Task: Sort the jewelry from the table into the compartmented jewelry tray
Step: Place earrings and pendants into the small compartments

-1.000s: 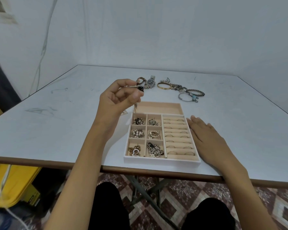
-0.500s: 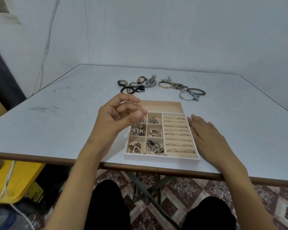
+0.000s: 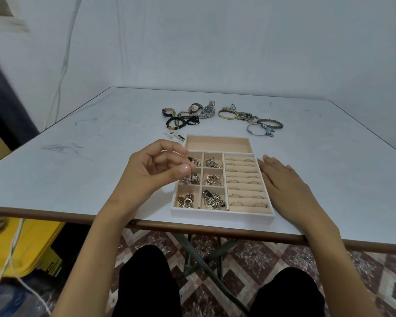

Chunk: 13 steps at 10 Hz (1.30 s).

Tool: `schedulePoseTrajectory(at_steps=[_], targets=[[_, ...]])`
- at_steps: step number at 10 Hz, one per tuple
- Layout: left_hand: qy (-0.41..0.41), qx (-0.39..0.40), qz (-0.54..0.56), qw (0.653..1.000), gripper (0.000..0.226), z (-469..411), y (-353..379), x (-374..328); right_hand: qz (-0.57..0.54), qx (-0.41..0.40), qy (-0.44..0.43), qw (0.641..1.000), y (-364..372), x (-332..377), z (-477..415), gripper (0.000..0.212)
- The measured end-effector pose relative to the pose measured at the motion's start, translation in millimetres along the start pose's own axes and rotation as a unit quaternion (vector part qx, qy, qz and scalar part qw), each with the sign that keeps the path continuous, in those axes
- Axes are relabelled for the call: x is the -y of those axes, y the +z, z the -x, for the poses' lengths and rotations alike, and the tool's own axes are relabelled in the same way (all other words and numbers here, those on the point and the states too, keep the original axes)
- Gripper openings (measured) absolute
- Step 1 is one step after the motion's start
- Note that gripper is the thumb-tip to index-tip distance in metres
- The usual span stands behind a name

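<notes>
A white desk carries a compartmented jewelry tray near its front edge, directly before a seated person. The left hand is raised over the tray's left side, fingers curled toward the thumb, its grip pinched on a tiny glinting piece too small to identify, above the upper-left small compartments. The right hand lies flat on the desk, grip released, fingers straight and touching the tray's right wall.

Six small compartments on the tray's left hold clusters of earrings and chains. The ring rolls on its right carry several rings.

Unsorted jewelry lies beyond the tray toward the far side of the desk: a group of watches, a black beaded bracelet just in front of them, a gold bangle, a silver bangle and a dark beaded bracelet. A small packet sits just beside the tray's far-left corner.
</notes>
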State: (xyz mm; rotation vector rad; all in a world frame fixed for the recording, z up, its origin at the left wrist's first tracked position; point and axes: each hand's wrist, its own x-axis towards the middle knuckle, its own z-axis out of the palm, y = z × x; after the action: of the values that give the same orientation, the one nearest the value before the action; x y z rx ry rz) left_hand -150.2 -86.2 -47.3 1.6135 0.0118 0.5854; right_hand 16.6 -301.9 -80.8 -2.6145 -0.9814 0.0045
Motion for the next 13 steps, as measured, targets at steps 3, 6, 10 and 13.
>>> schedulePoseTrajectory(at_steps=[3,6,10,13], targets=[[-0.02,0.013,-0.062,0.998,0.024,3.0,-6.4,-0.9,-0.002,-0.001,-0.002,1.0,0.6,-0.8,0.1,0.047],[-0.03,0.04,-0.136,0.989,0.023,3.0,-5.7,3.5,-0.007,-0.004,-0.004,1.0,1.0,-1.3,-0.2,0.047],[-0.039,0.072,-0.164,0.983,0.019,5.1,-2.2,3.3,-0.009,-0.007,-0.006,1.0,0.8,-1.3,0.4,0.046],[-0.021,0.082,-0.198,0.977,0.012,6.4,-7.2,6.0,-0.016,-0.006,-0.004,1.0,0.8,-0.9,0.5,0.046]])
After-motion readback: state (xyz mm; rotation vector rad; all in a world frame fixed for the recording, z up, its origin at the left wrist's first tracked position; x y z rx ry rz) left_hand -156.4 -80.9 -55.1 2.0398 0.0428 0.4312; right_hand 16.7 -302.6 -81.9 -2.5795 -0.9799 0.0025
